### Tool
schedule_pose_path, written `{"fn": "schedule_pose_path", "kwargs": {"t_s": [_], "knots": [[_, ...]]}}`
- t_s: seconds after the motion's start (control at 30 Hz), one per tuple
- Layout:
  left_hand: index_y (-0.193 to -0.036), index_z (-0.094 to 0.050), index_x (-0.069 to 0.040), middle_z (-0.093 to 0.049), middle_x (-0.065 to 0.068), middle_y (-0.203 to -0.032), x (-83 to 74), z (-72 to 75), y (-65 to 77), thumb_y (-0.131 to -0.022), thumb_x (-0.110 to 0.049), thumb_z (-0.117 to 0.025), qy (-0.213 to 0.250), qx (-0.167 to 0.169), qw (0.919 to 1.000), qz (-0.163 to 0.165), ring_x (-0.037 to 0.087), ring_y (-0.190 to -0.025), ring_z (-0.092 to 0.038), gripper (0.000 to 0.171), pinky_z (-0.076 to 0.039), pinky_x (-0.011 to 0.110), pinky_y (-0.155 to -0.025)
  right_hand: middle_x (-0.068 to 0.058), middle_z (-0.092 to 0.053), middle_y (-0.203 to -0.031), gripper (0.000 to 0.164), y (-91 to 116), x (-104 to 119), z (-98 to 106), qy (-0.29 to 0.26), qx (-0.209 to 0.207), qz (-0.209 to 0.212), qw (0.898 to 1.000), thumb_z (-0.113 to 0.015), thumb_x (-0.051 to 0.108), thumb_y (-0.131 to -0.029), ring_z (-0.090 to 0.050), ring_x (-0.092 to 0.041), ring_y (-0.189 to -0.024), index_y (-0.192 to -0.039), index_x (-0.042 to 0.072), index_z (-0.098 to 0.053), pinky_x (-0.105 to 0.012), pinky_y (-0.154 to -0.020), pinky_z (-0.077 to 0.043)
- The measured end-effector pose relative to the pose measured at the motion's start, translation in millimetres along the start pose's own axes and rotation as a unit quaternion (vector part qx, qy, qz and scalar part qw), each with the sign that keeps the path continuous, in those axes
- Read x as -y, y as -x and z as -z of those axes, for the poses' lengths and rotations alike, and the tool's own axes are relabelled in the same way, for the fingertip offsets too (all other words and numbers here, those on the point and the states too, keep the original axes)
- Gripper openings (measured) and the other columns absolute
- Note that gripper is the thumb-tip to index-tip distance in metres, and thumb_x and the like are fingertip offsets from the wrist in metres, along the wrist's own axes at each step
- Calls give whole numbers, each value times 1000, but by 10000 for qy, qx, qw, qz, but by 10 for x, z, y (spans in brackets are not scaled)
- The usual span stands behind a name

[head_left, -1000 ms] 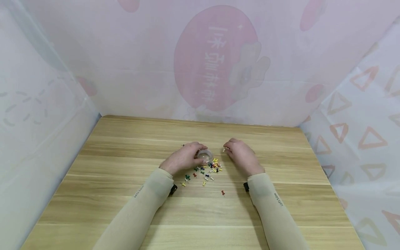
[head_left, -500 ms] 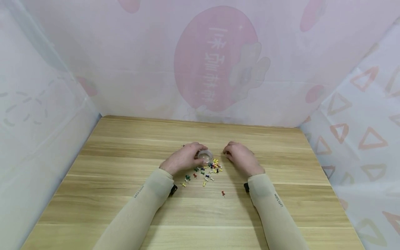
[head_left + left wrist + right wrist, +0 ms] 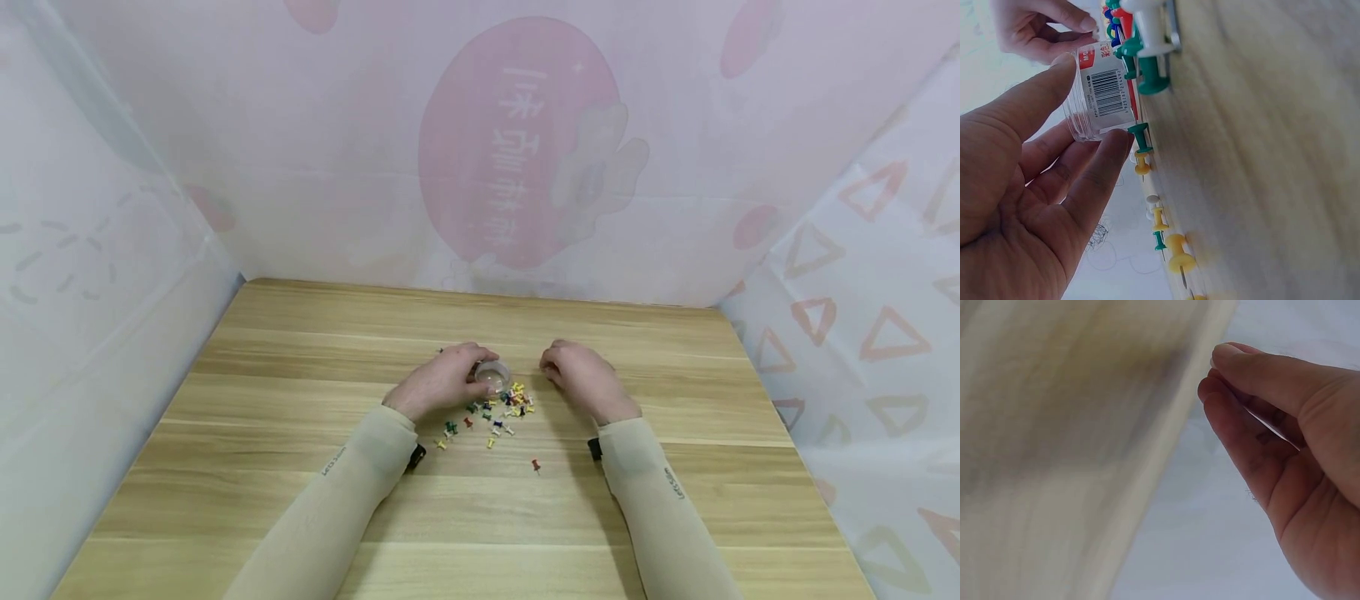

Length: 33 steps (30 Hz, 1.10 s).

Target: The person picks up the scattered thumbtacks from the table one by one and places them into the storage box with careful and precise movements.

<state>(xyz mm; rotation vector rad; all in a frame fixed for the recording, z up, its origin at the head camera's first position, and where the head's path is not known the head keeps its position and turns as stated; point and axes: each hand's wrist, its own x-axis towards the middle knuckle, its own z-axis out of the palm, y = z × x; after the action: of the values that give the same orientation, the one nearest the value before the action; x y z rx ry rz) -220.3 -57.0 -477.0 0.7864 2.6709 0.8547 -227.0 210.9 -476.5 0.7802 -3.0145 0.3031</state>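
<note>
My left hand (image 3: 441, 382) holds a small clear jar (image 3: 492, 377) upright on the table, with thumb and fingers on either side. A label (image 3: 1105, 87) with a barcode shows on the jar in the left wrist view. Just right of the jar, my right hand (image 3: 588, 380) is held above the wood. Its thumb and fingertips meet on a white push pin (image 3: 1095, 30), mostly covered by the fingers. Mixed-colour push pins (image 3: 517, 398) lie in a loose heap in front of the jar. Closest to the left wrist camera are green pins (image 3: 1152, 75) and a yellow one (image 3: 1180, 253).
A lone red push pin (image 3: 536, 466) lies nearer the front, and a dark one (image 3: 441, 350) lies behind the left hand. The wooden table (image 3: 465, 517) meets a printed cloth wall (image 3: 360, 200) at the back, with more cloth at both sides.
My right hand has turned slightly and shifted a little right; the white push pin seen at its fingertips earlier is now hidden in the head view. The left hand and jar stay put.
</note>
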Motion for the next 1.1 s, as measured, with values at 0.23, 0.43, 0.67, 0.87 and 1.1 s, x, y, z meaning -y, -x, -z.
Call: {"fn": "schedule_pose_path", "kwargs": {"t_s": [0.23, 0.43, 0.67, 0.87, 1.1], "knots": [[-148, -57, -13, -60, 5, -141, 11, 2, -4, -95, -34, -76, 0, -23, 10000, 33, 19, -121, -57, 60, -47, 38, -103, -2, -73, -108, 16, -22, 76, 127, 55, -54, 98, 9999, -75, 8, -94, -69, -20, -99, -110, 11, -78, -36, -92, -57], [-147, -57, -12, -61, 7, -140, 14, 4, 1, -95, -32, -76, 62, 21, 10000, 20, 20, -118, -58, 59, -49, 39, -101, -2, -72, -111, 17, -28, 167, 206, -45, -149, 283, 9995, -74, 8, -94, -68, -20, -102, -111, 10, -77, -37, -95, -56], [-147, -57, -10, -62, 9, -139, 13, 6, 1, -95, -31, -76, 110, 29, 9999, -26, 22, -118, -60, 59, -49, 39, -100, 0, -72, -112, 19, -37, 265, 241, -454, -225, 299, 9983, -74, 11, -95, -67, -17, -105, -114, 11, -77, -36, -96, -55], [-143, -59, -9, -65, 8, -132, 22, 6, -12, -95, -28, -76, 194, -1, 9997, -156, 22, -114, -62, 55, -50, 39, -98, 3, -72, -113, 22, -45, 361, 215, -1032, -260, 244, 9940, -75, 10, -94, -66, -13, -103, -116, 12, -77, -32, -93, -56], [-140, -62, -10, -66, 7, -125, 34, -2, -11, -95, -26, -76, 356, 1, 9991, -249, 22, -111, -63, 49, -53, 39, -96, 5, -69, -107, 19, -60, 478, 134, -2326, -174, -120, 9723, -76, 8, -93, -65, -9, -97, -112, 10, -78, -26, -87, -57]]}}
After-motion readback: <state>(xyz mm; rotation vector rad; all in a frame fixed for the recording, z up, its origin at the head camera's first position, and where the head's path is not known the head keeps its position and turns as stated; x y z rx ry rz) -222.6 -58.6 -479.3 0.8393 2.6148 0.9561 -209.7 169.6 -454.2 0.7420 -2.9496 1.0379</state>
